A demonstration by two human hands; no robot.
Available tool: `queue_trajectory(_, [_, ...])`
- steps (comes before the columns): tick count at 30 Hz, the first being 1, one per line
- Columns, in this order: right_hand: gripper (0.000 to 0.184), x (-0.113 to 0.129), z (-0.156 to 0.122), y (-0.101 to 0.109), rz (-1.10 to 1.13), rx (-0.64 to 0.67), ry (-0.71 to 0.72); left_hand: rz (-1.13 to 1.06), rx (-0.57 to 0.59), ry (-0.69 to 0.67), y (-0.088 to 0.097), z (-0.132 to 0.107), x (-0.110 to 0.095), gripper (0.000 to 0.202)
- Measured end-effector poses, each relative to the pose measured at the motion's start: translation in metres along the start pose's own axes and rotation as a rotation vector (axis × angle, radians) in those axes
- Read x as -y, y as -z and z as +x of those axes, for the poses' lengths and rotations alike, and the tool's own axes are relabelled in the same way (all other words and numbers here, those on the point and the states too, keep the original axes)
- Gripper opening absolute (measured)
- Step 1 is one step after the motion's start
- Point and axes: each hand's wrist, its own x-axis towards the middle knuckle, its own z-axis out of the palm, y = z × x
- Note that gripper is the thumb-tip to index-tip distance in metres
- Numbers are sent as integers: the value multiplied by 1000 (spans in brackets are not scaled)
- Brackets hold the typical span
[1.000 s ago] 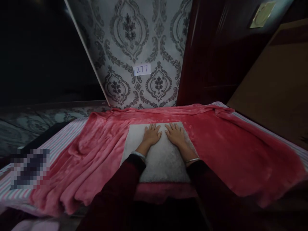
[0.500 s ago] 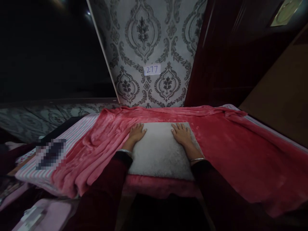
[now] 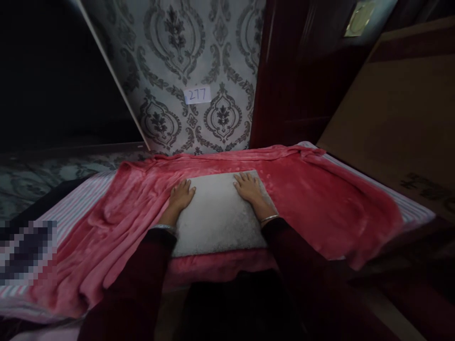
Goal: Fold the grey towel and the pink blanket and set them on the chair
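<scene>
Grey fluffy cloth (image 3: pixel 216 213) lies flat, spread mid-scene on a red blanket (image 3: pixel 320 203), which itself covers much of a striped sheet (image 3: pixel 81 201). Left hand (image 3: pixel 182 195) rests palm down at the cloth's far left corner, right hand (image 3: pixel 248 188) on it near the far right corner; fingers of both stretched out, slightly spread, laid flat with nothing gripped. Beyond the blanket's far edge, patterned wall (image 3: pixel 174 76) bears a paper label (image 3: pixel 197 94) marked 277, dark screen (image 3: pixel 53 76) to the left, cardboard box (image 3: pixel 398 109) to the right.
</scene>
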Motion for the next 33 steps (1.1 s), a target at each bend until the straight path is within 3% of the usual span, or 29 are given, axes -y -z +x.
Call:
queue_trajectory(3, [56,0,0,1,17,-27,-3,-4,-17,-9,0,2,1,64])
queue_trajectory(8, [60,-5,1,3,18,-76,-133,-17,-30,-16,-3,6,4,64])
queue_trajectory(18, [66,-10,1,16,37,108,-121,-57,-40,-6,-1,3,2,62])
queue_trajectory(23, [64,-19,-38,26,5,182,-84,-35,-54,-16,6,-2,-4,61])
queue_trajectory(27, [63,-33,-87,17,-56,114,-57,-71,-24,-23,6,-7,-3,63])
queue_trajectory(30, [62,-42,-113,8,-44,52,-69,-119,-11,-62,-3,-24,5,63])
queue_trajectory(33, [60,-47,-121,1,-15,-15,-59,-158,-105,-116,-18,-50,18,61])
